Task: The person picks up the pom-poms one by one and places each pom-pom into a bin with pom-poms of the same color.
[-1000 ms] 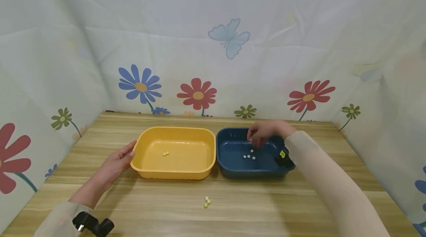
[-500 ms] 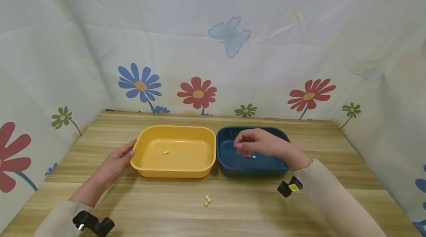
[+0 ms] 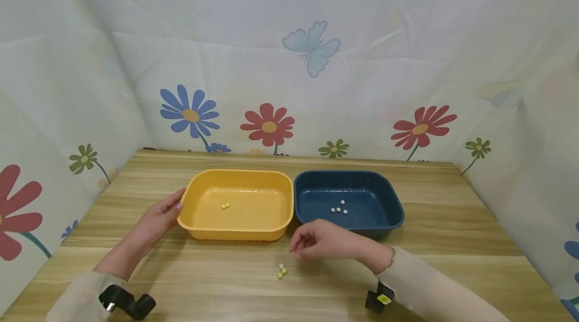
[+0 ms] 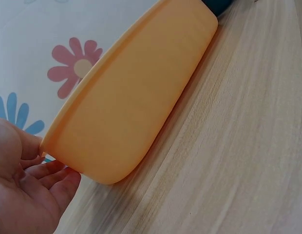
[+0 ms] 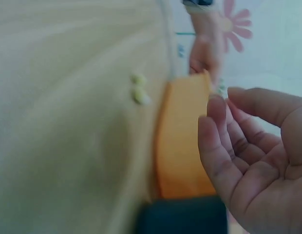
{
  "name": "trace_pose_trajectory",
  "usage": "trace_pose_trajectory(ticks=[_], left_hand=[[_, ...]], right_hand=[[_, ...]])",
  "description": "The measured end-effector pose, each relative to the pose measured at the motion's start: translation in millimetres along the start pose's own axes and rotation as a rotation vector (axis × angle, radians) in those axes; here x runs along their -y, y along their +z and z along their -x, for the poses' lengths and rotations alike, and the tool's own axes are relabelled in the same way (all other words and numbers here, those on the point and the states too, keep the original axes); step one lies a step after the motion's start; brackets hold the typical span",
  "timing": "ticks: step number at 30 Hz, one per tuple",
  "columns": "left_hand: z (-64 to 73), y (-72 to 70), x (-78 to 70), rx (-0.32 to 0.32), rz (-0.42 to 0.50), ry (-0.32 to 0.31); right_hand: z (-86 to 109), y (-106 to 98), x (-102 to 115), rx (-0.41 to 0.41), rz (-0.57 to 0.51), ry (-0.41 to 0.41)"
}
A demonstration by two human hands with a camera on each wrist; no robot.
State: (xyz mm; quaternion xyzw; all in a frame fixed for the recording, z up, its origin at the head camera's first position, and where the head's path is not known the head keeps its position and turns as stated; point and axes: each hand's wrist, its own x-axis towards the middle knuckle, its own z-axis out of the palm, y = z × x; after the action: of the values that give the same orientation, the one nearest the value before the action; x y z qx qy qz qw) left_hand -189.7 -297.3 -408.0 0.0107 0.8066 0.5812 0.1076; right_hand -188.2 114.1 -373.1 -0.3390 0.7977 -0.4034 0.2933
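Observation:
My left hand (image 3: pixel 156 224) holds the left end of a yellow plastic tray (image 3: pixel 237 235), thumb at the rim and fingers against the outer wall, as the left wrist view shows the tray (image 4: pixel 126 97) and hand (image 4: pixel 29 185). My right hand (image 3: pixel 327 241) hovers over the table before a dark blue tray (image 3: pixel 384 206), fingers loosely bent and apart from the thumb, nothing between them in the right wrist view (image 5: pixel 258 151). Just left of it lie a small white bead (image 3: pixel 281 266) and two yellow beads (image 3: pixel 280 276). Two yellow beads (image 3: pixel 225 206) sit in the yellow tray, several white beads (image 3: pixel 338 209) in the blue one.
Both trays stand side by side on a wood-grain table (image 3: pixel 217 282). A flower-printed curtain (image 3: pixel 312 96) rises behind the table and along its sides. A black camera mount (image 3: pixel 126 303) is strapped to my left wrist, another (image 3: pixel 380 298) to my right.
My right hand has come out of the blue tray, moving toward me and left to the loose beads. The white beads in that tray are uncovered. My left hand has stayed on the yellow tray.

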Motion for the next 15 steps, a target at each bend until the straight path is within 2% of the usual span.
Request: trace_pose_trajectory(ticks=[7, 15], left_hand=[[-0.8, -0.4, 1.7, -0.006, 0.009, -0.002], [-1.0, -0.5, 2.6, -0.009, 0.012, 0.005]], right_hand=[[-9.2, 28, -4, 0.009, 0.091, 0.03], [-17.3, 42, -5, -0.016, 0.166, 0.041]])
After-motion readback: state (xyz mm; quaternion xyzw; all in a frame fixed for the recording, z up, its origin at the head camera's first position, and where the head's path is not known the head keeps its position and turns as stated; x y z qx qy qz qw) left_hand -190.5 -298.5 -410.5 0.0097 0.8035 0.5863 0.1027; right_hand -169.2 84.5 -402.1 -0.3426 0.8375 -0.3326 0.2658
